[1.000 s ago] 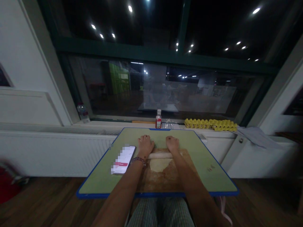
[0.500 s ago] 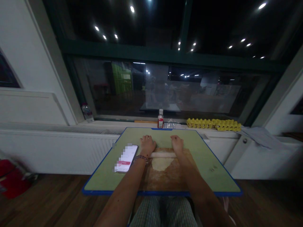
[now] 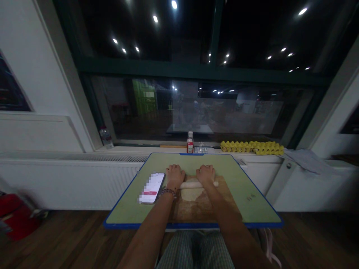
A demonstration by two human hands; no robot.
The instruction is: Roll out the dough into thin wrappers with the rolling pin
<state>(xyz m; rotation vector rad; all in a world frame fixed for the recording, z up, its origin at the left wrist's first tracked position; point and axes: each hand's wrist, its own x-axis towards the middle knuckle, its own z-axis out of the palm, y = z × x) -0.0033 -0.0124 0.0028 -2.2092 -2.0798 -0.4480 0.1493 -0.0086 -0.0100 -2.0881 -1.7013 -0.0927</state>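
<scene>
A pale rolling pin (image 3: 192,185) lies crosswise over a flat, thin piece of dough (image 3: 192,194) on a wooden board (image 3: 202,215). Over the pin's left end rests my left hand (image 3: 175,175), fingers curled forward and down, with a beaded bracelet at the wrist. My right hand (image 3: 206,174) bears on the pin toward its right side, its fingers bent too. The pin's right tip pokes out past my right wrist. My palms hide parts of the pin, and the dough's far edge is under it.
Left of the board, a lit phone (image 3: 153,188) lies on the green, blue-edged table (image 3: 129,209). Beyond the table a small red-labelled bottle (image 3: 190,143) and yellow egg trays (image 3: 252,147) stand on the sill. A clear water bottle (image 3: 106,138) is at the sill's left; a red object (image 3: 18,216) is on the floor.
My right hand has shifted left and its fingers now lie over the pin side, so the pin's right end shows. My left hand stays nearly in place. The view has tilted slightly.
</scene>
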